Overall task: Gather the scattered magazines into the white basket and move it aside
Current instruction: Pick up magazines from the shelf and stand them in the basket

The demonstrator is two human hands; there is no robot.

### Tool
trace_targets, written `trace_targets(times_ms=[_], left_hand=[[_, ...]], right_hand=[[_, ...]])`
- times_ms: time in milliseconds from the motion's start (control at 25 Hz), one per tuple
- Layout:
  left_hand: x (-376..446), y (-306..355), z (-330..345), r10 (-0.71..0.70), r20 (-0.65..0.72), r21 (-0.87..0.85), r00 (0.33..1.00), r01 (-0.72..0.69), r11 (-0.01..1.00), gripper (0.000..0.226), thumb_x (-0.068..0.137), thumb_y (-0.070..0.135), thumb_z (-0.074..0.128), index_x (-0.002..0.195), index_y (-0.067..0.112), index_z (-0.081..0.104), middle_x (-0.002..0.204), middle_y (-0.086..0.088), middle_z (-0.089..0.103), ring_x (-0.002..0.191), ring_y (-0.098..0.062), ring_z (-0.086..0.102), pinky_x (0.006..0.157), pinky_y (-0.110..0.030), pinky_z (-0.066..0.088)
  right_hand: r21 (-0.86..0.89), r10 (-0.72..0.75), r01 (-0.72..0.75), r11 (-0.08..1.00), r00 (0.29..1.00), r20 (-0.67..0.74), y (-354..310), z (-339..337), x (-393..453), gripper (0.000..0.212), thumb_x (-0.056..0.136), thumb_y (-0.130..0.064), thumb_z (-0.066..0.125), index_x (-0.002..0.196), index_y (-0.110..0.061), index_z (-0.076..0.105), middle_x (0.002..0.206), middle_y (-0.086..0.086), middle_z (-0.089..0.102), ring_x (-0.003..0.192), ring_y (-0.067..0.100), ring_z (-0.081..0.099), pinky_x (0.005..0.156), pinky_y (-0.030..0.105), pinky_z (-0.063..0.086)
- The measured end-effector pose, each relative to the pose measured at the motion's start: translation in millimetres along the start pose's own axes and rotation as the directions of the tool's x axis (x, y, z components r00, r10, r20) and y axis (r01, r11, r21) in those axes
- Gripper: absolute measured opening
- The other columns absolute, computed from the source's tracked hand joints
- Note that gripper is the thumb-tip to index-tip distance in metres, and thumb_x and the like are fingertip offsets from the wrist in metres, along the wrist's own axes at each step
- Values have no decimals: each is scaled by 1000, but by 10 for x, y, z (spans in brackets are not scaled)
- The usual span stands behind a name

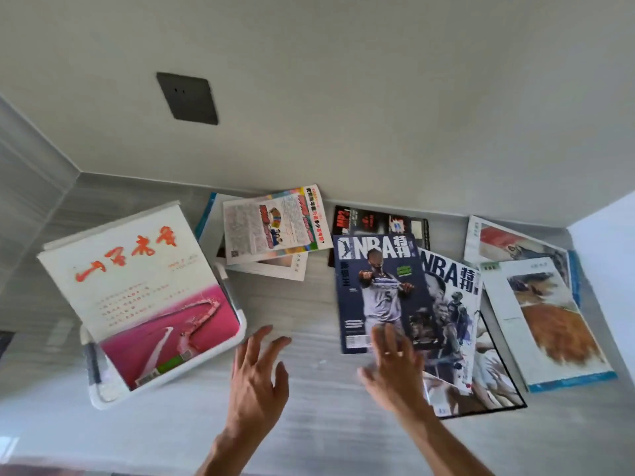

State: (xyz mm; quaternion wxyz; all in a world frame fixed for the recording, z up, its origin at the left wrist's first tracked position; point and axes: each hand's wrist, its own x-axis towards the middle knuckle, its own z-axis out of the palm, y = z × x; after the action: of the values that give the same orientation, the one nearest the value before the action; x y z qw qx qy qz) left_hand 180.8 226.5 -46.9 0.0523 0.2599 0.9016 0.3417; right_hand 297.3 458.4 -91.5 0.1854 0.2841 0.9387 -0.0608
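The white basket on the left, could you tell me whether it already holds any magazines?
Yes. A red-and-white magazine lies on top in the white basket, covering most of it.

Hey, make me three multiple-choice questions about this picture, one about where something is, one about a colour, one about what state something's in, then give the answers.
1. Where does the white basket sit?
A. left of both hands
B. between the hands
C. far right

2. What colour is the lettering on the magazine in the basket?
A. blue
B. red-orange
C. green

3. How is the left hand?
A. gripping a magazine
B. closed in a fist
C. open, fingers spread, holding nothing

Answers: 1 A, it stands left of the left hand and the right hand. 2 B, red-orange brush characters on white. 3 C, its spread fingers hover over the bare table.
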Motion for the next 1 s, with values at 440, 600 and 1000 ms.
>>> trace_targets(times_ms=[440, 600, 1000], left_hand=[[-143, 666, 1138, -714, 353, -164, 605, 791, 589, 30, 75, 23, 69, 103, 19, 59, 92, -6, 69, 83, -26, 65, 69, -30, 50], [-114, 874, 1212, -602, 415, -310, 682, 729, 611, 13, 87, 12, 57, 87, 21, 66, 62, 6, 59, 50, -7, 47, 41, -16, 34], [-74, 1042, -109, -32, 341, -809, 940, 310, 499, 34, 86, 4, 60, 119, 7, 67, 110, -11, 72, 99, -23, 66, 86, -35, 54]], right_hand=[[476, 253, -310, 823, 950, 183, 814, 183, -541, 50, 82, -31, 63, 127, -19, 46, 131, 7, 48, 115, 26, 54, 92, 38, 49], [682, 300, -383, 623, 922, 244, 870, 393, -649, 35, 77, -20, 67, 108, -18, 51, 102, 2, 57, 86, 22, 63, 75, 41, 55], [941, -103, -295, -164, 954, 281, 675, -802, -99, 30, 68, -10, 71, 93, -27, 73, 82, 0, 71, 61, 11, 63, 45, 22, 41]])
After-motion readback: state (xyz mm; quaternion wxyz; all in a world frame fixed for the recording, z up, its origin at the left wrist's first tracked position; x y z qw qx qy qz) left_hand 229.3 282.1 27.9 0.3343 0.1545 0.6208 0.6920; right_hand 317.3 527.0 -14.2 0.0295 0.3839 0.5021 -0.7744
